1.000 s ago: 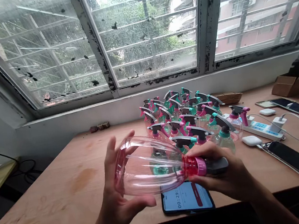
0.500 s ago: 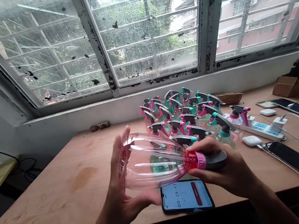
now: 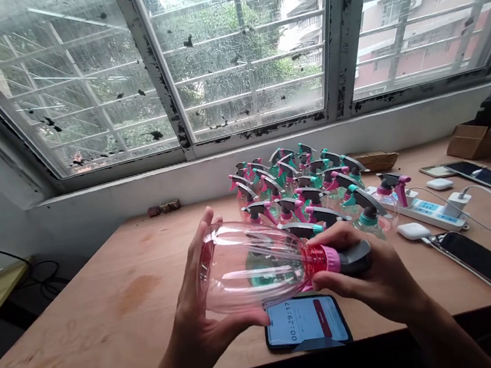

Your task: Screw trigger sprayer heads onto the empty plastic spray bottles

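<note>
A clear pink spray bottle (image 3: 251, 264) lies on its side in the air above the wooden table (image 3: 108, 310). My left hand (image 3: 196, 329) cups its base, thumb underneath and fingers behind. My right hand (image 3: 370, 276) is closed round the pink collar and grey spray head (image 3: 350, 256) at the neck. Under the bottle a phone (image 3: 306, 321) lies flat with a running timer on its screen.
Several finished spray bottles (image 3: 305, 191) with pink and teal triggers stand grouped behind. To the right lie a power strip (image 3: 429, 208), white chargers, cables and dark phones (image 3: 486, 261). A cardboard box (image 3: 484, 137) sits far right. The window sill runs along the back.
The bottle has turned slightly and shifted a little right and up. My left fingers have closed in on its base. My right hand keeps its grip on the spray head.
</note>
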